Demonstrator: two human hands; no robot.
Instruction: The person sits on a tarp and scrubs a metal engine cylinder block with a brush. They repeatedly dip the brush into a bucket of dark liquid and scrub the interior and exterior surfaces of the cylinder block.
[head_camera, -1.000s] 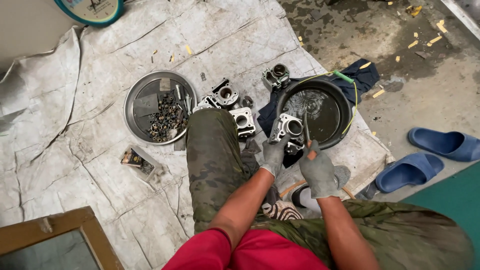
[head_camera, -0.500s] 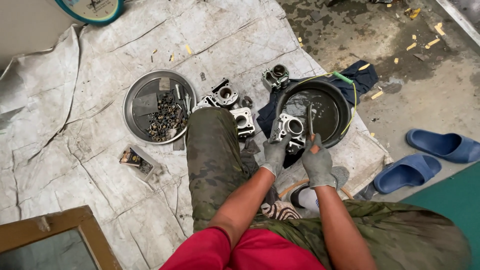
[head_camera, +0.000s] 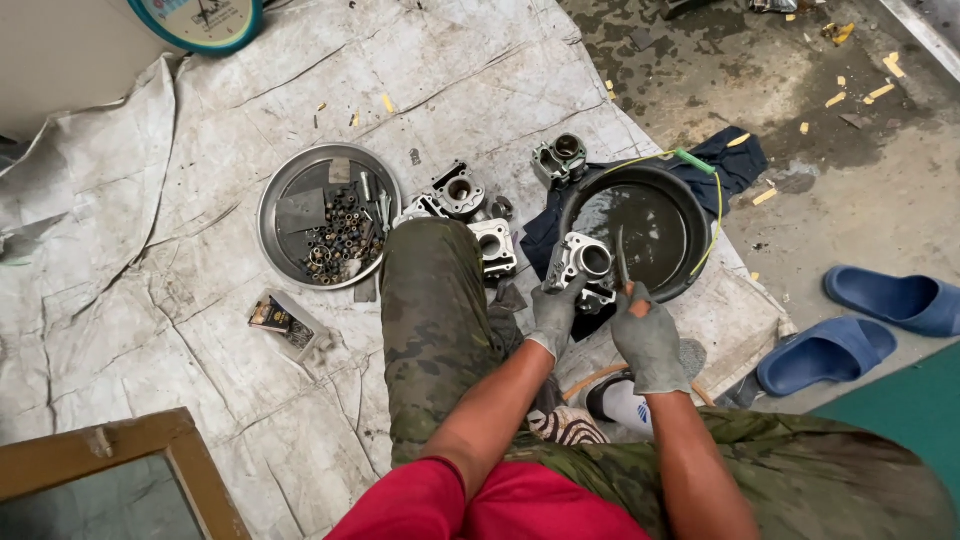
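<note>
brush (head_camera: 622, 262) now lower, over engine casing (head_camera: 582, 262)

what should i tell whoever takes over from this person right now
Left hand, gloved, grips the grey metal engine part at the near rim of the black basin. Right hand, gloved, holds a thin tool pointed at that part. The basin holds dark liquid. More engine parts lie on the tarp; small hardware fills the round metal tray. The part looks mid-cleaning; how far along, the picture cannot show.
</note>
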